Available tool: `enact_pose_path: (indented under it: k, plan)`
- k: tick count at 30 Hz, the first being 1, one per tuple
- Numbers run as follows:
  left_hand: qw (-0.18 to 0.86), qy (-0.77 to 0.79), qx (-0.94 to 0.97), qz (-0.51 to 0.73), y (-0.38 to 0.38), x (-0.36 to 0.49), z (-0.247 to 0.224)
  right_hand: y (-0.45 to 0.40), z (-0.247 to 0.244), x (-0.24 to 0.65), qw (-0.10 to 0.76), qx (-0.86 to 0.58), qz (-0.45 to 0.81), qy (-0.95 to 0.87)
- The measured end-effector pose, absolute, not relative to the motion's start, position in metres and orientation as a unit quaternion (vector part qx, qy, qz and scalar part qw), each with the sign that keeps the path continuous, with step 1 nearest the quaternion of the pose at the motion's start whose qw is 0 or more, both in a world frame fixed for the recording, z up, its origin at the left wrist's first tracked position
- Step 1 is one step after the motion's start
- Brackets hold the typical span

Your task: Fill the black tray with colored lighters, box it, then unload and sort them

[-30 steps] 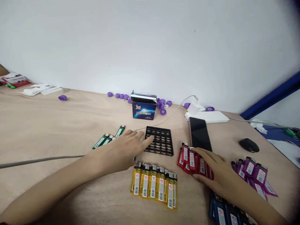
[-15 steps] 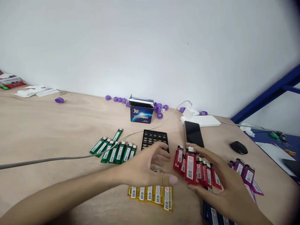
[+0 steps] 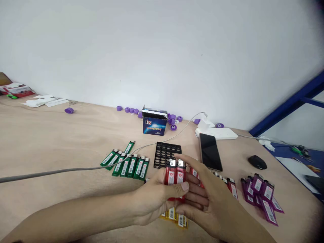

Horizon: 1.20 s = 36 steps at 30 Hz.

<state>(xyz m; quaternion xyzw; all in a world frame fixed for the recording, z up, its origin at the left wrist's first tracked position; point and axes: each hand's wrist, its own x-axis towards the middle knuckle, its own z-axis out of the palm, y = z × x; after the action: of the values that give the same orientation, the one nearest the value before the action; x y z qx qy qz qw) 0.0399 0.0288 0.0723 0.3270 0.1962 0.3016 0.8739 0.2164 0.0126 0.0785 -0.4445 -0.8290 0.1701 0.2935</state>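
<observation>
Two red lighters [image 3: 175, 179] stand side by side in my left hand [image 3: 159, 192], its thumb across their front. Around their right side curls my right hand [image 3: 210, 199], its fingers spread behind and beside them; whether it grips them is unclear. Beyond the hands lies a black slotted tray [image 3: 164, 152]. Green lighters [image 3: 131, 165] lie in a row to the left. Yellow lighters [image 3: 172, 214] show below the hands, partly covered. More red lighters [image 3: 231, 187] are partly hidden behind my right hand. Purple lighters [image 3: 263, 195] lie at the right.
A blue lighter box [image 3: 154, 125] stands near the wall among purple caps [image 3: 173, 127]. A grey cable [image 3: 76, 171] crosses the table. To the right are a phone [image 3: 210, 152], a white power strip [image 3: 222, 133] and a black mouse [image 3: 257, 162].
My right hand has moved left from the red pile to my left hand. My left hand, empty-looking before, now holds two red lighters upright.
</observation>
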Motion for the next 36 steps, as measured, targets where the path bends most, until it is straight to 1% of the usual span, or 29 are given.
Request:
enact_pose_path:
  k: [3, 6, 10, 15, 19, 23, 30, 36]
  plan:
    - [0.863, 0.191, 0.352, 0.307, 0.025, 0.041, 0.074, 0.014, 0.089, 0.218, 0.313, -0.482, 0.242, -0.782]
    - [0.858, 0.205, 0.368, 0.295, 0.021, 0.043, 0.074, 0.018, 0.095, 0.217, 0.313, -0.502, 0.295, -0.75]
    - [0.856, 0.228, 0.358, 0.295, 0.019, 0.044, 0.073, 0.022, 0.095, 0.215, 0.321, -0.518, 0.357, -0.707]
    - [0.85, 0.219, 0.384, 0.288, 0.016, 0.045, 0.072, 0.024, 0.093, 0.211, 0.333, -0.52, 0.411, -0.67]
    - [0.833, 0.238, 0.406, 0.291, 0.016, 0.045, 0.072, 0.022, 0.096, 0.206, 0.353, -0.528, 0.395, -0.664]
    - [0.826, 0.252, 0.402, 0.305, 0.017, 0.044, 0.072, 0.02, 0.097, 0.207, 0.345, -0.529, 0.368, -0.682]
    - [0.858, 0.239, 0.366, 0.27, 0.013, 0.043, 0.078, 0.016, 0.094, 0.205, 0.33, -0.53, 0.354, -0.697]
    - [0.886, 0.197, 0.337, 0.249, 0.01, 0.044, 0.075, 0.01, 0.099, 0.2, 0.345, -0.513, 0.369, -0.694]
